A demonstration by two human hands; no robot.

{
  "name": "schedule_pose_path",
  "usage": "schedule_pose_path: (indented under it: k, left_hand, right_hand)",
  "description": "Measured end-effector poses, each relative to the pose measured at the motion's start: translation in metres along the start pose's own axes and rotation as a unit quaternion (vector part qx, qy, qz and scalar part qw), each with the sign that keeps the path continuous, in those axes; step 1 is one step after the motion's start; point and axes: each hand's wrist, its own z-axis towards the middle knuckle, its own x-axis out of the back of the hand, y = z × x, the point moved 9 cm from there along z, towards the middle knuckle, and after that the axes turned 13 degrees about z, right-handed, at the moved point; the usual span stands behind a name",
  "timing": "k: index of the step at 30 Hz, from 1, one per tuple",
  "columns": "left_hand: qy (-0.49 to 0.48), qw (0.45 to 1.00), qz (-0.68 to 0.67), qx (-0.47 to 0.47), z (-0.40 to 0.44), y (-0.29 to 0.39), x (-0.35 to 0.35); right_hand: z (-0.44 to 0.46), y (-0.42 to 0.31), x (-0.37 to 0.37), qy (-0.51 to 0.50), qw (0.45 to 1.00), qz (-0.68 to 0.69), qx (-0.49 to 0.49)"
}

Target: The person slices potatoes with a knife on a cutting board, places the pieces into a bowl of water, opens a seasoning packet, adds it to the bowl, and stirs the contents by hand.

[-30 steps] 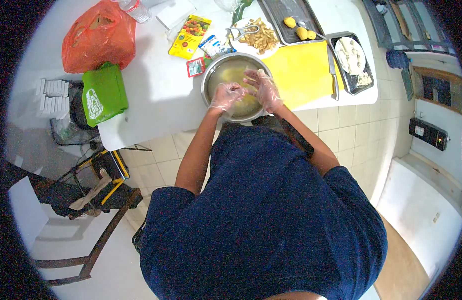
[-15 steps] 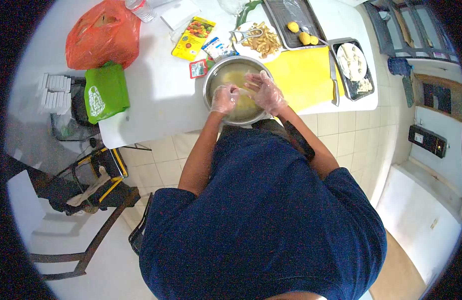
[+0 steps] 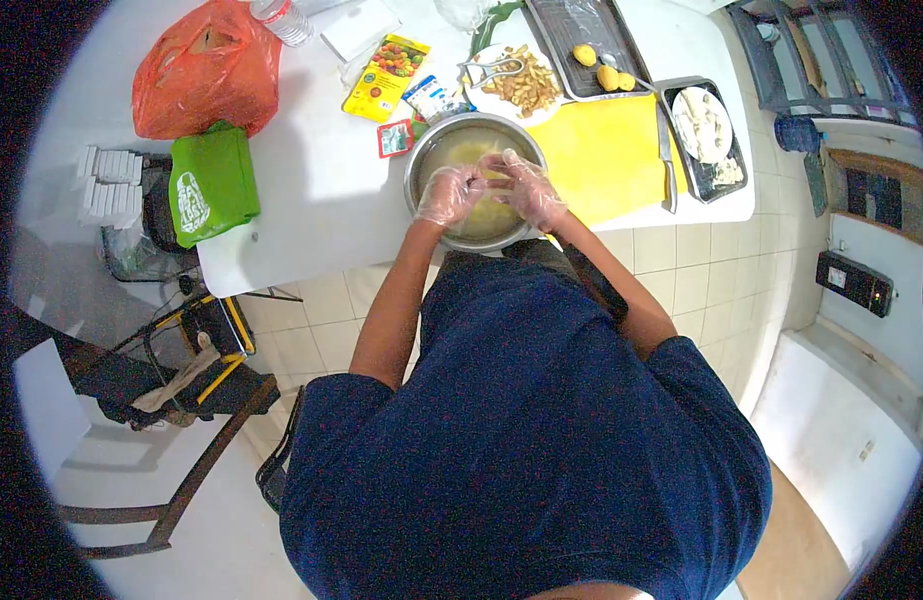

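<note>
A round metal bowl point(image 3: 414, 193) holds cloudy water with pale yellow pieces in it, their shapes blurred. Both of my hands are over the bowl in clear plastic gloves. My left hand point(image 3: 448, 195) is closed, its fingertips pinched together; whatever they hold is too small to make out. Facing it, my right hand point(image 3: 529, 192) has its fingers stretched and apart, with the tips close to the left fingertips. Whether the two hands touch is hard to tell.
Right of the bowl lie a yellow cutting board point(image 3: 606, 160) and a knife point(image 3: 668, 165). Behind are a plate of peelings point(image 3: 531, 90) with a peeler point(image 3: 496, 70), and a tray point(image 3: 591, 30) with potatoes point(image 3: 608, 77). Seasoning packets point(image 3: 389, 75) and bags point(image 3: 209, 80) stand left.
My right hand has moved slightly left and down, bringing its fingers closer to my left hand. The left hand stays over the bowl, turned a little.
</note>
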Motion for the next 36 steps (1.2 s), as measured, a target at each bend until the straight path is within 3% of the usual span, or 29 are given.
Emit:
schedule_pose_path:
  k: [3,6,9,12,21,24,27,32,36]
  left_hand:
    - [0.032,0.999,-0.021,-0.023,0.0,0.004,0.003]
    - [0.151,0.988,-0.006,-0.009,-0.005,0.004,0.02]
    - [0.085,0.996,-0.012,-0.01,-0.002,0.005,0.013]
    - [0.027,0.997,0.065,-0.032,0.003,-0.002,0.0]
    - [0.069,0.991,0.107,-0.044,0.004,-0.004,0.01]
    - [0.084,0.994,0.07,-0.023,0.004,-0.012,0.016]
    - [0.105,0.992,0.005,-0.073,0.001,0.002,0.023]
    - [0.022,0.99,0.069,-0.121,0.0,0.009,0.008]
    - [-0.011,0.981,0.146,-0.125,0.001,0.008,-0.002]
  right_hand:
    - [0.002,0.002,0.004,0.019,1.0,-0.01,-0.001]
    - [-0.001,-0.002,0.004,0.035,0.999,-0.038,-0.001]
    - [-0.003,-0.001,0.003,0.035,0.998,-0.056,-0.011]
    - [0.002,0.003,0.008,0.026,0.997,-0.065,-0.011]
    - [-0.005,0.003,-0.004,-0.008,0.996,-0.076,-0.041]
    - [-0.008,0.004,-0.006,-0.005,0.997,-0.049,-0.059]
    - [-0.01,0.003,-0.006,-0.01,0.996,-0.066,-0.061]
    - [0.0,0.011,0.0,-0.046,0.982,-0.182,-0.023]
    - [-0.006,0.009,-0.004,-0.027,0.986,-0.163,-0.036]
